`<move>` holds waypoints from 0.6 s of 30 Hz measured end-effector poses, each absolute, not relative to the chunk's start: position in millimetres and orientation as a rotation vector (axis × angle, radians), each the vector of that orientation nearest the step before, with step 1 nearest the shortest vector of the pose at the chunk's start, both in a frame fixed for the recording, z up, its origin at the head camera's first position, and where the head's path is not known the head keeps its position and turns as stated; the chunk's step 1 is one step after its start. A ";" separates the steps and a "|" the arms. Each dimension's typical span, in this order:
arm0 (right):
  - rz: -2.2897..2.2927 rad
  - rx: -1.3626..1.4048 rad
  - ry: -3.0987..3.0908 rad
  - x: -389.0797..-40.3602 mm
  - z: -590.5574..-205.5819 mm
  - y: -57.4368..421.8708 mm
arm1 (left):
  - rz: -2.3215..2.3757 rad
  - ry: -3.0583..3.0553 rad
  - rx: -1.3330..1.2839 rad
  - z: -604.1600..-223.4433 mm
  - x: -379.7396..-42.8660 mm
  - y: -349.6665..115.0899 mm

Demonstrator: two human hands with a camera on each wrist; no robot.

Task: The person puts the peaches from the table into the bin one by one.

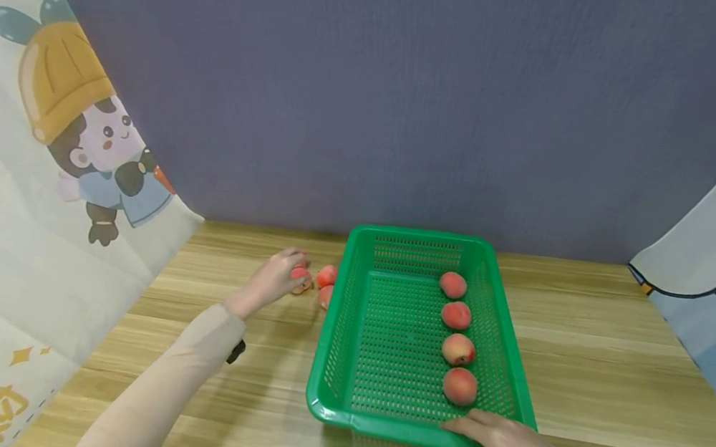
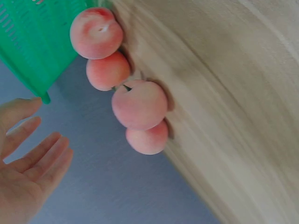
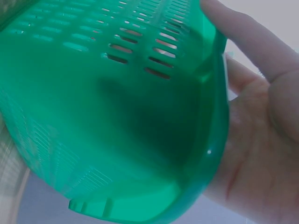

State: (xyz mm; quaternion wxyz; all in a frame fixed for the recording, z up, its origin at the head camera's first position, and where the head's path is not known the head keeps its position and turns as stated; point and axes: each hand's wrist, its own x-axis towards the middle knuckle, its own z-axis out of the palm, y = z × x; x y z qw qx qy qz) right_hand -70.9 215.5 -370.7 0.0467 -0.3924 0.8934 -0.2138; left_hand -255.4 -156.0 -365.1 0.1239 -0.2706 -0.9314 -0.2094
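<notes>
Just left of the green basket (image 1: 393,430), my left hand (image 1: 276,277) hovers over several peaches on the table. In the left wrist view its fingers are loosely spread, with a gap between them and the peaches (image 2: 139,105). One of those peaches (image 1: 302,283) is partly covered by the hand in the head view. My right hand (image 1: 501,442) grips the basket's near right rim, fingers over the top and thumb at the outer side. Inside the basket, several peaches (image 1: 459,349) form a row along the right wall.
The wooden table (image 1: 584,360) runs up to a dark grey-blue backdrop (image 1: 409,99). White cloths with cartoon prints hang at both sides, the left cloth (image 1: 2,218) slanting along the table's edge. The basket's walls and bottom are slotted.
</notes>
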 end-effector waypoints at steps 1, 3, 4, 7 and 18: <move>-0.653 -1.203 2.728 -71.0 -370.9 215.6 | -0.606 -2.735 -0.779 -366.1 -256.1 -156.6; -0.656 -1.201 2.726 -71.1 -371.3 215.6 | -0.600 -2.762 -0.765 -368.4 -258.1 -157.8; -0.657 -1.197 2.724 -71.1 -371.5 215.8 | -0.599 -2.772 -0.761 -369.6 -259.1 -158.4; -0.661 -1.176 2.712 -71.3 -371.7 216.0 | -0.591 -2.782 -0.764 -373.2 -262.2 -159.7; -0.664 -1.170 2.711 -71.4 -371.2 215.5 | -0.579 -2.858 -0.711 -386.8 -275.0 -161.9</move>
